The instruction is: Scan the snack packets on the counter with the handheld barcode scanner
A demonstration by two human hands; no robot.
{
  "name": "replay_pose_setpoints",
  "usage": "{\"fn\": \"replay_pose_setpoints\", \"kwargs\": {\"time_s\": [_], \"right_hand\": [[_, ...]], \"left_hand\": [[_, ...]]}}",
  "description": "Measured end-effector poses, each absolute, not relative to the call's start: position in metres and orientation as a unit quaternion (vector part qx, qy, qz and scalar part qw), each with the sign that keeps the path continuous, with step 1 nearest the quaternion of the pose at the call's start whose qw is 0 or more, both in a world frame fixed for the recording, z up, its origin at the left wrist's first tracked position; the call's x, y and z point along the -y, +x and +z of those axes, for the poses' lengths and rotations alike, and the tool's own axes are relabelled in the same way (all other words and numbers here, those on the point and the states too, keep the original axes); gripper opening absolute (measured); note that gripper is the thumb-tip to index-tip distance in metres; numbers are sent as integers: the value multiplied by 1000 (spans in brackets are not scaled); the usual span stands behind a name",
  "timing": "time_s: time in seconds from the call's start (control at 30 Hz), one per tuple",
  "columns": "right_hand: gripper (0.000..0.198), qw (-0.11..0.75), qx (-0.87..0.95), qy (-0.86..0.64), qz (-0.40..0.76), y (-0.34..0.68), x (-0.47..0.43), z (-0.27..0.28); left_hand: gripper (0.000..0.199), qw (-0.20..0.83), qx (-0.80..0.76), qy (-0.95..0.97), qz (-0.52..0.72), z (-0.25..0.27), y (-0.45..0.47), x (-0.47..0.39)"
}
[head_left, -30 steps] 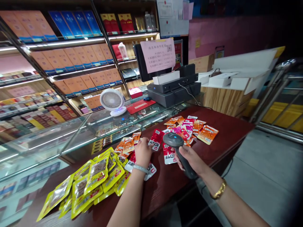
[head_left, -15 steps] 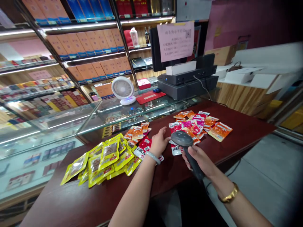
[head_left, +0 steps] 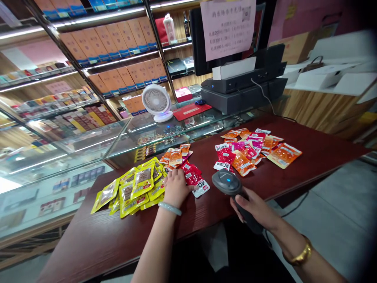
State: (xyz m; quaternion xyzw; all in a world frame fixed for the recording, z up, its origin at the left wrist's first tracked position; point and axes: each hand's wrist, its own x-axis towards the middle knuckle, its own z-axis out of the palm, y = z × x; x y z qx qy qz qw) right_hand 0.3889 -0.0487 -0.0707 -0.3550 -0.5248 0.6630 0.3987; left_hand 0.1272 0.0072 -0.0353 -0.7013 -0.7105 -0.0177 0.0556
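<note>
My right hand (head_left: 250,206) grips the handle of a dark grey barcode scanner (head_left: 226,182), whose head shows a small blue light and points away over the table. My left hand (head_left: 176,185), with a pale bangle at the wrist, rests at the right edge of the yellow snack packets (head_left: 143,181). Its thumb is spread out and touches red snack packets (head_left: 191,173); the tips of its other fingers are partly hidden. Just beyond it are small orange packets (head_left: 176,156). A second heap of red, pink and orange packets (head_left: 243,157) lies past the scanner.
The dark red table (head_left: 312,143) borders a glass display counter (head_left: 118,135). On the glass stand a white fan (head_left: 156,98), a red mat (head_left: 193,111) and a black cash register (head_left: 235,94) with a monitor. Shelves of boxes (head_left: 103,43) rise behind. White boxes (head_left: 321,78) sit at the right.
My left hand has moved left from the gap between the two heaps onto the packets beside the yellow ones. My right hand and the scanner have drawn slightly back from the right heap. The view has shifted.
</note>
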Motion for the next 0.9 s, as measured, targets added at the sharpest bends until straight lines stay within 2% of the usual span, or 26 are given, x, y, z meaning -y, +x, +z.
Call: {"fn": "replay_pose_setpoints", "kwargs": {"time_s": [0.1, 0.2, 0.27, 0.47, 0.57, 0.67, 0.9], "right_hand": [[43, 396, 526, -356, 663, 389, 50, -70], [43, 391, 526, -352, 668, 389, 50, -69], [42, 389, 528, -350, 668, 390, 51, -70], [45, 389, 527, -350, 670, 392, 52, -71], [46, 393, 521, -349, 672, 393, 52, -69], [45, 396, 516, -344, 678, 394, 51, -67], [50, 397, 495, -332, 698, 398, 47, -65]], "left_hand": [[40, 43, 709, -703, -34, -41, 131, -11], [32, -14, 715, -697, -57, -40, 134, -13], [36, -34, 713, -698, -63, -38, 138, -10], [58, 13, 705, -709, -3, -31, 166, 6], [54, -4, 700, -714, -10, -34, 178, 7], [47, -66, 709, -702, -27, -40, 182, 4], [48, -103, 695, -707, -82, -49, 172, 8]]}}
